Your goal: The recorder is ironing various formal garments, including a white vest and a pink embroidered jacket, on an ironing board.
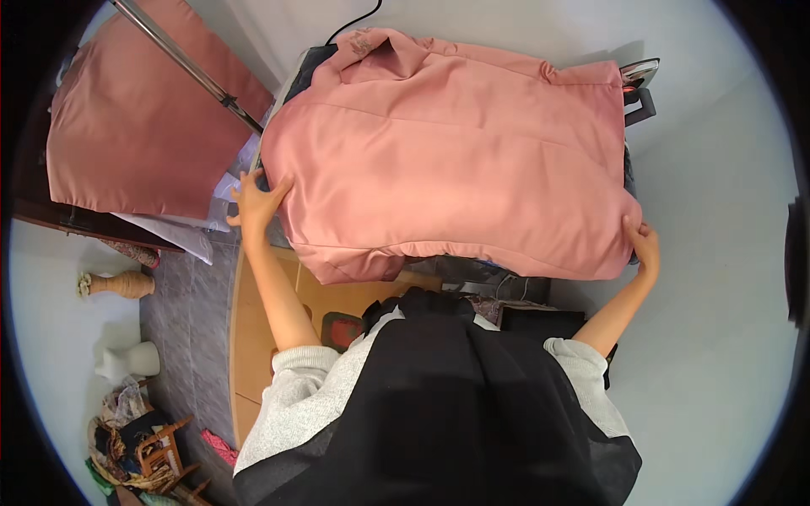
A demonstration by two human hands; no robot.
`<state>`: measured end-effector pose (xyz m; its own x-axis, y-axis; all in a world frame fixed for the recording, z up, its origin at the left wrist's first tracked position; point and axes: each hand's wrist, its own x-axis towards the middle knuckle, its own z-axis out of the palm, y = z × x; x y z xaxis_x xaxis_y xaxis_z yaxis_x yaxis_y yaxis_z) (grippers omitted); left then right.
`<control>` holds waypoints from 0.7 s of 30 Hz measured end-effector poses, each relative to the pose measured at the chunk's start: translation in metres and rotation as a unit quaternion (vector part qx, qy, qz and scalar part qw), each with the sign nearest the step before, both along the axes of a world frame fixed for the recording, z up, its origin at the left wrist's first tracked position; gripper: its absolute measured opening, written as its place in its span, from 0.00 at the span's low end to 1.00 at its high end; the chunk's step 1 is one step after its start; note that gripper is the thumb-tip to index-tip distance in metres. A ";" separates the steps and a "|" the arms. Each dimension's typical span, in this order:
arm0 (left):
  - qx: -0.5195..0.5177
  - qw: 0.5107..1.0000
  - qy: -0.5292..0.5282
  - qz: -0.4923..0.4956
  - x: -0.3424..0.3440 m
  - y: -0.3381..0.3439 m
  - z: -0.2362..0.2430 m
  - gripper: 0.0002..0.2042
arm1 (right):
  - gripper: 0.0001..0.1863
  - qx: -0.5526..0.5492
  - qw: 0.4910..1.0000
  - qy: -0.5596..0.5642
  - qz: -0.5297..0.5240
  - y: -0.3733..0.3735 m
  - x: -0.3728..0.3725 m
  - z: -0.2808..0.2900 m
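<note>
Pink garment (456,160) draped over the bench (310,71), between left grip (258,202) and right grip (645,244). Left: spread wide, thumb at the near edge, nothing clearly pinched. Right: curled at the opposite edge, closure impossible to tell. Probably light, limp, slippery; best taken by seamed edges, both ends.

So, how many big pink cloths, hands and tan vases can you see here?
Cloths: 2, the spread pink cloth and the far-left pink cloth
Hands: 2, the left hand and the right hand
Vases: 1, the tan vase
Total: 5
</note>
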<state>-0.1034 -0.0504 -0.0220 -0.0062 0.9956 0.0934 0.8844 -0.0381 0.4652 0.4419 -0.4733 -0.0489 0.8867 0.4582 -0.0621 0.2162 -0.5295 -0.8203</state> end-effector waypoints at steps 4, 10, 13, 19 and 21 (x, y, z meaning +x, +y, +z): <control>-0.017 0.999 -0.035 -0.008 0.024 0.017 -0.005 0.41 | 0.30 -0.013 0.996 -0.084 -0.022 0.017 -0.006 -0.010; 0.176 0.975 -0.132 -0.036 0.034 0.013 0.008 0.40 | 0.26 0.009 0.996 -0.085 0.015 0.042 -0.020 -0.013; 0.095 0.995 -0.005 0.024 0.025 0.009 0.014 0.44 | 0.24 0.164 0.986 -0.018 -0.038 0.036 -0.025 -0.004; -0.072 0.992 0.106 -0.002 0.016 0.009 0.010 0.48 | 0.34 0.131 0.990 0.042 -0.009 0.012 -0.019 0.008; -0.050 0.994 0.095 -0.006 0.016 0.015 0.013 0.49 | 0.35 0.128 0.989 0.065 -0.016 0.014 -0.014 0.006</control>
